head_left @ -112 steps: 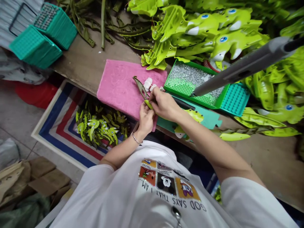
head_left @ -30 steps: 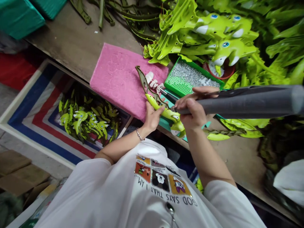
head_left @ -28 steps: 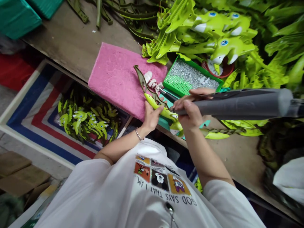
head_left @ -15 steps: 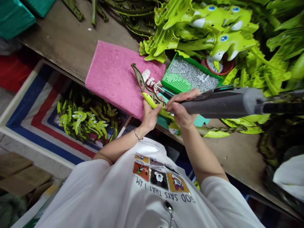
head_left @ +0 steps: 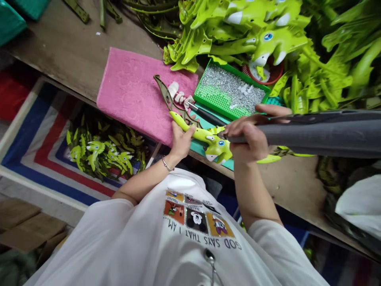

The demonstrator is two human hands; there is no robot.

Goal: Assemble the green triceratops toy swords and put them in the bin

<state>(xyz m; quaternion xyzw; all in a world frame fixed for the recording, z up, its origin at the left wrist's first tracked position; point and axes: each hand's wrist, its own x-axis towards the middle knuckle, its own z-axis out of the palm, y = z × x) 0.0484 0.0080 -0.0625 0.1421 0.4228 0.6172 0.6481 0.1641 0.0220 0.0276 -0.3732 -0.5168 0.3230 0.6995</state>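
A lime-green plastic toy dinosaur part (head_left: 199, 133) with a blue eye and white horns lies over the bench's front edge. My left hand (head_left: 181, 140) is closed round its narrow, curved end. An olive-green curved piece (head_left: 164, 92) sticks out behind that hand over the pink cloth. My right hand (head_left: 249, 137) is wrapped round a grey power screwdriver (head_left: 309, 133), whose tip points at the toy head beside the eye. Whether a screw is under the tip I cannot make out. Just behind the toy lies a tool with a black handle and metal shaft (head_left: 208, 114).
A green tray (head_left: 205, 100) of small screws stands behind the hands, with a red basket (head_left: 276, 73) beside it. The pink towel-covered pad (head_left: 133, 91) lies left. Lime-green dinosaur parts (head_left: 250, 24) pile up behind. Below left, a striped-lined bin (head_left: 44, 159) holds finished-looking toys (head_left: 101, 151).
The screwdriver and my right hand have moved right along the toy, and its tip now points at the head. The toy's face and eye have come into view. The camera has shifted slightly.
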